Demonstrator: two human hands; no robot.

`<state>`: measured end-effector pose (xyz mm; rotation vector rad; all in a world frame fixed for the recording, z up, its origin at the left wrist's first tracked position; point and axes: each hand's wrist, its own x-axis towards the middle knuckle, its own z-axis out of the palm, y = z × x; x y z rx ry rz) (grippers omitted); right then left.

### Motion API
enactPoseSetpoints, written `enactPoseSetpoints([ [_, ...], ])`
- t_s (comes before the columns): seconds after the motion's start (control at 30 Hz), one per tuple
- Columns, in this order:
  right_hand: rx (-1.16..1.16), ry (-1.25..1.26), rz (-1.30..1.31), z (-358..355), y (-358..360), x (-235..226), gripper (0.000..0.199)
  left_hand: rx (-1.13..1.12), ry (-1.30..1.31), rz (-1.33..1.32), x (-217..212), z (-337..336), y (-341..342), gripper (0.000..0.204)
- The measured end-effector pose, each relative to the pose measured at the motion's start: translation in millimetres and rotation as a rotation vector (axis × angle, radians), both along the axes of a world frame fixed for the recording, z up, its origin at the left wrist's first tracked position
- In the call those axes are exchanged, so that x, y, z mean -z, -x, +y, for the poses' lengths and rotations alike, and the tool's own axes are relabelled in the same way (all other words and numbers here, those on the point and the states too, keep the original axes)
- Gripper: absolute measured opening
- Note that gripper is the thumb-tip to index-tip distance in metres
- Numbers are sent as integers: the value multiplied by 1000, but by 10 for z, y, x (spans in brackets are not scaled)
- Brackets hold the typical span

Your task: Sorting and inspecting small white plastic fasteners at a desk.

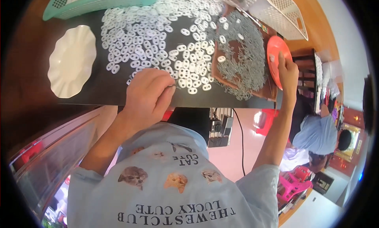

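A white scalloped plate [72, 61] lies well left of the left hand [148, 94], whose curled fingers [164, 99] pinch something too small to tell, just below scattered white oval rings [158, 38]. Grey metal pieces [244, 58] lie between the hands. The right hand [287, 72] grips an orange dish [276, 54] by its rim.

Bright, even daylight, soft shadows, slight glare at right; fisheye bends the edges, black corners.

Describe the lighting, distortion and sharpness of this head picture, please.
Head view: bright, even light; the table edge bends near the black fisheye rim; the white plate looks washed out; the left hand and right hand are slightly soft; the white rings are fairly sharp.
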<state>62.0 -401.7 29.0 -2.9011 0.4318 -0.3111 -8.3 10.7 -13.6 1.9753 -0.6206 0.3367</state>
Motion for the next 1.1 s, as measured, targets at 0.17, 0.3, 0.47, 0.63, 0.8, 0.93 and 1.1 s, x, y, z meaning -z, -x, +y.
enactPoseSetpoints([
  [0.17, -464, -350, -14, 1277, 33, -129, 21, -57, -127, -141, 124, 124, -18, 15],
  [0.3, -922, -259, -38, 2039, -291, -18, 20, -50, -150, -179, 112, 114, -23, 18],
  [0.47, -1100, -35, -130, 2435, -662, 230, 23, -61, -137, -177, 108, 141, -30, 16],
  [0.63, -1081, -53, -49, 2393, -583, 242, 21, -49, -112, -139, 127, 201, -16, 18],
  [0.8, -1036, -51, -117, 2457, -641, 241, 15, -16, -105, -139, 132, 206, -17, 18],
  [0.93, -918, 97, -44, 2576, -664, 198, 14, 11, -94, -139, 113, 169, -36, 17],
  [1.1, -932, 216, 25, 2769, -746, 154, 21, -81, -122, -187, 109, 149, -31, 17],
])
